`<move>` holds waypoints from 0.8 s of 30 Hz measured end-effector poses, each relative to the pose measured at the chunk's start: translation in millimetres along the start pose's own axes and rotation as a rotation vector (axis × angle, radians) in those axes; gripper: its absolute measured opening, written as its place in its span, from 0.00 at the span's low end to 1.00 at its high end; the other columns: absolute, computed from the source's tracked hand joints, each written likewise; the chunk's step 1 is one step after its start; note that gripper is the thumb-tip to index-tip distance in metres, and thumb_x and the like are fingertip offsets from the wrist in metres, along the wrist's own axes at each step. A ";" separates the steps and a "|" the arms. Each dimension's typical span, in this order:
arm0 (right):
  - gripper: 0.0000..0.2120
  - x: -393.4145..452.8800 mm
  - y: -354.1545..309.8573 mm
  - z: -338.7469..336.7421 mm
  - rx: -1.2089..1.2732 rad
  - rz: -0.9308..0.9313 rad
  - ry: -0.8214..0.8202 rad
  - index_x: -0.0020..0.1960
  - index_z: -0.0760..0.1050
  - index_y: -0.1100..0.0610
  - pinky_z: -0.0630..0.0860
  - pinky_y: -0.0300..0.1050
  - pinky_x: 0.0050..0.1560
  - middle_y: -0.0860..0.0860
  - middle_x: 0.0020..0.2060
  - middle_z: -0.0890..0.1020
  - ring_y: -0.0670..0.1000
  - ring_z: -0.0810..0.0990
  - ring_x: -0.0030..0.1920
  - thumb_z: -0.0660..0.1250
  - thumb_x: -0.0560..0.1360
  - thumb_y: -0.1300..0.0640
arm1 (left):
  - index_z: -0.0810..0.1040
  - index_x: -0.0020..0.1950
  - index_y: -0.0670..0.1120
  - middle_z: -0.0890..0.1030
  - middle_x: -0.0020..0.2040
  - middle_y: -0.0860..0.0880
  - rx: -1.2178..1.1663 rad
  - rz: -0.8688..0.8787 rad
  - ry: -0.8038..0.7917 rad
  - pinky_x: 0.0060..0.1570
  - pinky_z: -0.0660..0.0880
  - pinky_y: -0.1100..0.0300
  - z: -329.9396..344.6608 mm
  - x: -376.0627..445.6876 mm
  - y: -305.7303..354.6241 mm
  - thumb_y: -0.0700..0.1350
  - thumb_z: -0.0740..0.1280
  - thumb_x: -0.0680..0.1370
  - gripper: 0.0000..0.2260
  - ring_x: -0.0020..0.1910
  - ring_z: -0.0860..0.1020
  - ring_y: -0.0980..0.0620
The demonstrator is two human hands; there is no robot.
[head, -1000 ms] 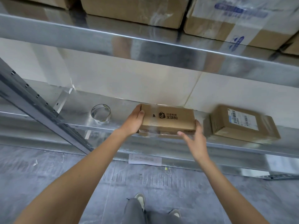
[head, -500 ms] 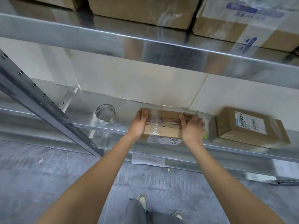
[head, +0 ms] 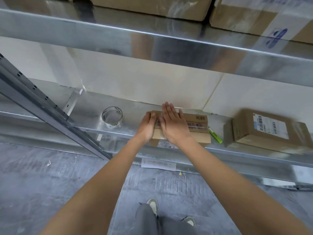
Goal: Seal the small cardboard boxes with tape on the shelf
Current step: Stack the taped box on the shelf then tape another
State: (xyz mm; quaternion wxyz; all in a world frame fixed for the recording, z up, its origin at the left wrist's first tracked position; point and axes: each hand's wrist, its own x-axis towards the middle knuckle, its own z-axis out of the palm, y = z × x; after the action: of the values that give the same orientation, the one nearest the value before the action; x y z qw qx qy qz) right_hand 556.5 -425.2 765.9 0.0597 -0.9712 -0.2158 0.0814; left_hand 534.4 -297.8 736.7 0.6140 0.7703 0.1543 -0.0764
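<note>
The small cardboard box [head: 198, 129] lies flat on the metal shelf [head: 132, 119], near its front edge, with a strip of clear tape running along its top and a barcode printed near its far right corner. Its left half sits under both hands; its right half is uncovered.

The right hand [head: 174, 126] lies flat on the box top, palm down, fingers straight and close together, reaching toward the wall past the box's far edge. The hand holds nothing; it presses on the taped surface. The left hand [head: 148, 127] rests at the box's left end, its fingers lying along that end and its thumb on the top next to the right hand. Whether it grips the box or only steadies it, I cannot tell.

Just beside the box's right end lies a green cutter [head: 215, 137], angled toward the shelf's front edge. Further right, apart from it, sits a second box [head: 264, 131] with a white label on top. To the left of the hands, a roll of clear tape [head: 112, 117] lies on the shelf. Larger cartons [head: 152, 5] stand on the shelf above. A sheet of paper [head: 158, 164] lies on the floor below.
</note>
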 end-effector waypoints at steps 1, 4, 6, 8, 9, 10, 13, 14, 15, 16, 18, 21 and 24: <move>0.27 0.6 -1.0 0.3 0.009 0.005 -0.004 0.79 0.44 0.58 0.42 0.51 0.77 0.51 0.79 0.48 0.49 0.45 0.78 0.43 0.84 0.49 | 0.69 0.61 0.43 0.77 0.57 0.45 0.000 0.008 0.003 0.51 0.65 0.61 0.1 0.6 1.3 0.50 0.50 0.85 0.14 0.55 0.74 0.50; 0.31 -15.3 -8.2 2.2 0.022 0.004 0.044 0.79 0.51 0.60 0.47 0.52 0.77 0.54 0.78 0.54 0.51 0.51 0.78 0.37 0.80 0.46 | 0.69 0.60 0.43 0.77 0.57 0.45 -0.005 0.002 0.004 0.51 0.65 0.61 -0.4 1.3 2.2 0.49 0.50 0.85 0.13 0.56 0.74 0.50; 0.35 -39.0 -14.0 4.3 0.038 -0.027 0.063 0.78 0.54 0.60 0.47 0.52 0.77 0.55 0.78 0.57 0.52 0.53 0.78 0.37 0.78 0.42 | 0.69 0.59 0.44 0.76 0.58 0.44 -0.008 -0.005 -0.001 0.53 0.66 0.60 -0.5 1.7 2.0 0.50 0.51 0.85 0.12 0.57 0.74 0.48; 0.36 -67.1 -19.0 12.8 0.044 -0.073 0.046 0.79 0.50 0.59 0.42 0.51 0.77 0.54 0.78 0.51 0.51 0.47 0.78 0.38 0.79 0.37 | 0.69 0.59 0.45 0.77 0.58 0.44 -0.005 -0.007 -0.011 0.54 0.66 0.59 -1.1 1.9 1.6 0.52 0.51 0.85 0.13 0.58 0.74 0.47; 0.37 -80.7 -22.0 16.7 0.038 -0.089 0.044 0.79 0.47 0.59 0.40 0.51 0.77 0.53 0.79 0.48 0.50 0.44 0.78 0.40 0.79 0.35 | 0.69 0.60 0.44 0.77 0.59 0.44 -0.002 -0.010 -0.019 0.54 0.66 0.59 -1.9 1.2 1.9 0.52 0.51 0.85 0.15 0.58 0.74 0.48; 0.38 -91.8 -24.5 20.7 0.029 -0.093 0.058 0.79 0.46 0.58 0.40 0.51 0.77 0.52 0.79 0.47 0.50 0.43 0.78 0.42 0.79 0.34 | 0.69 0.61 0.44 0.76 0.59 0.45 0.000 -0.014 -0.029 0.54 0.65 0.59 -2.5 0.1 3.1 0.53 0.50 0.85 0.16 0.58 0.74 0.49; 0.40 -105.3 -27.6 33.5 -0.021 -0.054 0.093 0.79 0.48 0.60 0.46 0.52 0.75 0.54 0.79 0.49 0.52 0.47 0.78 0.50 0.78 0.34 | 0.69 0.63 0.44 0.76 0.60 0.46 0.005 -0.020 -0.052 0.55 0.64 0.59 -2.8 -0.3 2.5 0.54 0.50 0.85 0.17 0.60 0.73 0.49; 0.41 -104.6 -27.6 36.1 -0.043 -0.042 0.099 0.79 0.49 0.60 0.47 0.53 0.75 0.55 0.79 0.50 0.53 0.48 0.78 0.53 0.77 0.35 | 0.69 0.63 0.44 0.76 0.61 0.46 -0.001 -0.024 -0.053 0.56 0.64 0.59 -2.7 -0.2 3.0 0.54 0.50 0.85 0.17 0.60 0.73 0.49; 0.42 -103.0 -27.7 37.0 -0.058 -0.038 0.103 0.79 0.49 0.60 0.48 0.54 0.75 0.55 0.79 0.50 0.53 0.48 0.78 0.57 0.76 0.36 | 0.69 0.63 0.44 0.76 0.61 0.47 -0.009 -0.028 -0.053 0.56 0.64 0.59 -2.7 -0.3 3.8 0.54 0.50 0.85 0.17 0.60 0.73 0.49; 0.44 -101.7 -27.7 37.0 -0.064 -0.043 0.103 0.79 0.49 0.61 0.49 0.54 0.75 0.56 0.79 0.51 0.53 0.49 0.78 0.62 0.74 0.37 | 0.69 0.63 0.45 0.76 0.61 0.47 -0.016 -0.033 -0.054 0.56 0.64 0.60 -2.7 -0.7 5.0 0.54 0.50 0.85 0.17 0.60 0.73 0.50; 0.46 -100.5 -26.5 34.0 -0.039 -0.079 0.102 0.79 0.50 0.59 0.50 0.55 0.75 0.54 0.79 0.51 0.53 0.49 0.78 0.67 0.73 0.39 | 0.69 0.62 0.46 0.76 0.59 0.49 -0.035 -0.041 -0.051 0.56 0.63 0.60 -2.9 -1.8 6.3 0.53 0.50 0.85 0.15 0.59 0.73 0.51; 0.43 -107.9 -10.3 18.7 0.105 0.032 0.189 0.80 0.46 0.55 0.45 0.58 0.77 0.50 0.78 0.48 0.51 0.45 0.78 0.64 0.75 0.38 | 0.70 0.62 0.47 0.77 0.58 0.50 -0.067 -0.059 -0.053 0.56 0.64 0.60 -5.9 -0.2 6.0 0.54 0.50 0.85 0.15 0.58 0.73 0.52; 0.47 -123.4 28.6 4.3 0.386 0.414 0.275 0.80 0.46 0.53 0.45 0.59 0.75 0.51 0.78 0.50 0.51 0.48 0.78 0.68 0.72 0.37 | 0.69 0.67 0.47 0.77 0.61 0.49 -0.096 -0.088 -0.067 0.58 0.67 0.58 -6.7 0.8 3.5 0.56 0.50 0.84 0.19 0.60 0.74 0.50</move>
State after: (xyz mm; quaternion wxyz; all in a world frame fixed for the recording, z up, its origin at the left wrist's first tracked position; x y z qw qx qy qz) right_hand 457.1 -503.5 773.7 0.2540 -0.9671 0.0162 -0.0010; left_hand 535.9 -291.9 741.3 0.6513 0.7292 0.1709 -0.1218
